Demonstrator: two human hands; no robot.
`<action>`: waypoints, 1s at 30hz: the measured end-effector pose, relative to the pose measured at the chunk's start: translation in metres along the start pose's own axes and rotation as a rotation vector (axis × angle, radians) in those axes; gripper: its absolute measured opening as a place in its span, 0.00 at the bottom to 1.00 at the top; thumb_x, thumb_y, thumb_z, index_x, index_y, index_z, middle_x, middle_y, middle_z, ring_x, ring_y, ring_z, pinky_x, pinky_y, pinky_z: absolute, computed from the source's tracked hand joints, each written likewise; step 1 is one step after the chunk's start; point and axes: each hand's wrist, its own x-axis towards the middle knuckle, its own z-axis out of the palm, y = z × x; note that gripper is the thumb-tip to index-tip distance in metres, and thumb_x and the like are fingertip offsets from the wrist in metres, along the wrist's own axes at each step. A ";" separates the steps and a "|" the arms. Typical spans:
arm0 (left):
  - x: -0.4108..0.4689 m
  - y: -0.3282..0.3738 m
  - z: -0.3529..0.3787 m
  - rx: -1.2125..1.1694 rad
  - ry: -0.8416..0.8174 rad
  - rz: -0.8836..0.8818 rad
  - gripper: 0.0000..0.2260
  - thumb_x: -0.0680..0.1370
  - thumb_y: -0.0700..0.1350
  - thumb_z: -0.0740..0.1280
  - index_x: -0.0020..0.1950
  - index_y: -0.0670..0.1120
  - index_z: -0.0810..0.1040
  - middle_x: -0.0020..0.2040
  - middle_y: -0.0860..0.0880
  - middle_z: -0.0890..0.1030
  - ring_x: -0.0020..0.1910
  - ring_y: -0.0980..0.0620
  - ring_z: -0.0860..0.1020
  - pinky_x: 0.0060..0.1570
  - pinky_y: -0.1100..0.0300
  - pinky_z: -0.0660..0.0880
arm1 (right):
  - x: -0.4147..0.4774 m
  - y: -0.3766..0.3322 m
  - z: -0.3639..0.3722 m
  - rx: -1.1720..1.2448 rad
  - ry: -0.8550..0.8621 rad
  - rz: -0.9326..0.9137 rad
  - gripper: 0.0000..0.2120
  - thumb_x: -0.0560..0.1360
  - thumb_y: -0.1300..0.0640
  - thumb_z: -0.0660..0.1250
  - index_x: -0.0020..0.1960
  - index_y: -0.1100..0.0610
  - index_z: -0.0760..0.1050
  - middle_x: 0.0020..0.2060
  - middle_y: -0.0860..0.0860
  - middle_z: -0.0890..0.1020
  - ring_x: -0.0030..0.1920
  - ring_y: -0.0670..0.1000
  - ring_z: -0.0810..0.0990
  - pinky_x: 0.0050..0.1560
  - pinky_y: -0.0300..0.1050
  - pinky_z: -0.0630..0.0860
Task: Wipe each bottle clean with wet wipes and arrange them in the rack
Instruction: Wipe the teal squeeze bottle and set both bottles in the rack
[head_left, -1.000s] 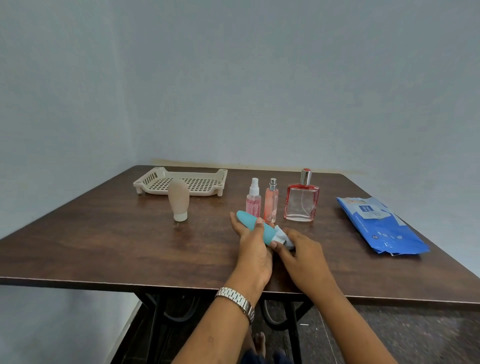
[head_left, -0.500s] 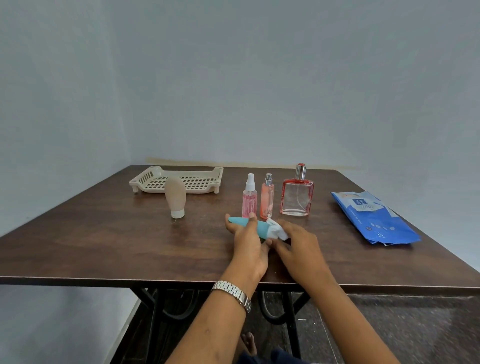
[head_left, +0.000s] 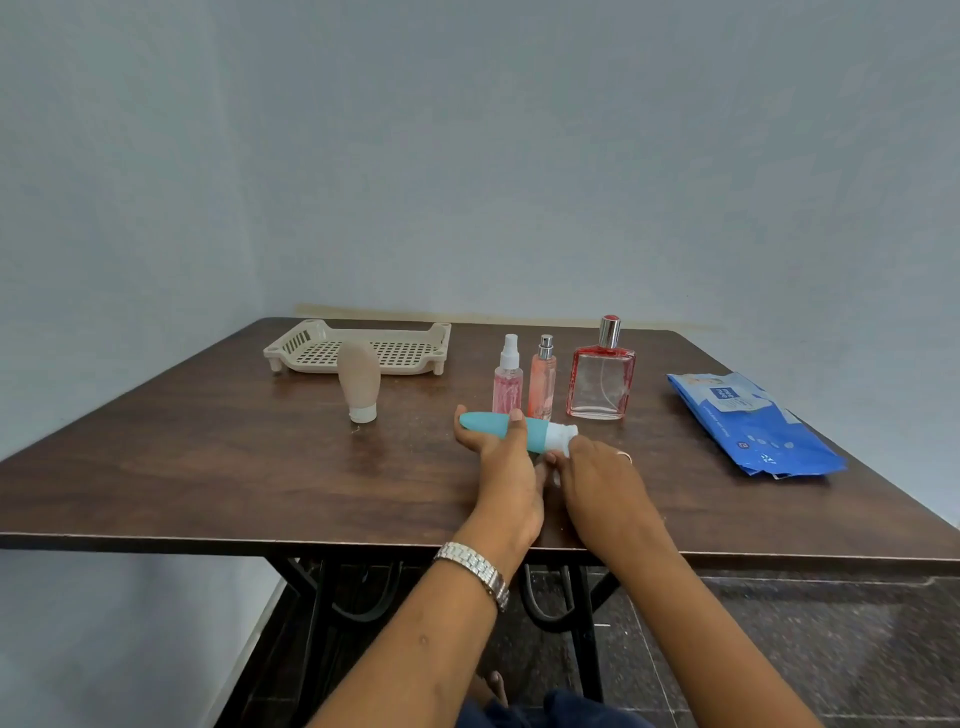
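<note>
My left hand (head_left: 506, 467) grips a teal squeeze bottle (head_left: 488, 425) lying sideways just above the table, its white cap (head_left: 562, 435) pointing right. My right hand (head_left: 597, 480) presses a white wet wipe (head_left: 557, 475) against that cap end; most of the wipe is hidden under the fingers. A beige squeeze bottle (head_left: 359, 382) stands on its cap at the left. Behind my hands stand a pink spray bottle (head_left: 507, 382), an orange spray bottle (head_left: 542, 382) and a square red perfume bottle (head_left: 601, 376). The cream slotted rack (head_left: 311, 358) lies at the back left with nothing in it.
A blue pack of wet wipes (head_left: 748, 423) lies flat at the right side of the dark wooden table (head_left: 208, 467). Grey walls close in behind and to the left. Black metal table legs (head_left: 311, 613) show below the front edge.
The teal bottle has turned from slanted to nearly level in my left hand. My right hand has kept rubbing the wipe at its cap end. The camera view has shifted slightly.
</note>
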 end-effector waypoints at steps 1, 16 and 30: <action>0.002 0.002 -0.002 0.018 -0.001 -0.009 0.26 0.81 0.40 0.60 0.71 0.62 0.53 0.55 0.45 0.73 0.46 0.48 0.77 0.36 0.57 0.77 | 0.001 0.000 0.001 -0.023 0.003 -0.020 0.12 0.81 0.51 0.53 0.52 0.57 0.72 0.49 0.54 0.79 0.47 0.52 0.77 0.46 0.43 0.71; 0.036 0.062 -0.032 0.555 -0.446 -0.331 0.16 0.81 0.43 0.59 0.69 0.50 0.66 0.58 0.41 0.79 0.52 0.39 0.80 0.49 0.43 0.79 | 0.029 0.001 0.003 0.652 0.160 0.132 0.08 0.79 0.57 0.60 0.58 0.54 0.67 0.48 0.49 0.77 0.45 0.47 0.77 0.35 0.24 0.69; 0.053 0.038 -0.029 0.471 -0.384 -0.209 0.21 0.80 0.59 0.53 0.58 0.45 0.75 0.33 0.45 0.78 0.25 0.51 0.74 0.22 0.62 0.71 | 0.024 -0.012 0.014 0.454 0.264 -0.155 0.16 0.73 0.64 0.62 0.60 0.58 0.78 0.59 0.52 0.79 0.59 0.43 0.75 0.61 0.30 0.66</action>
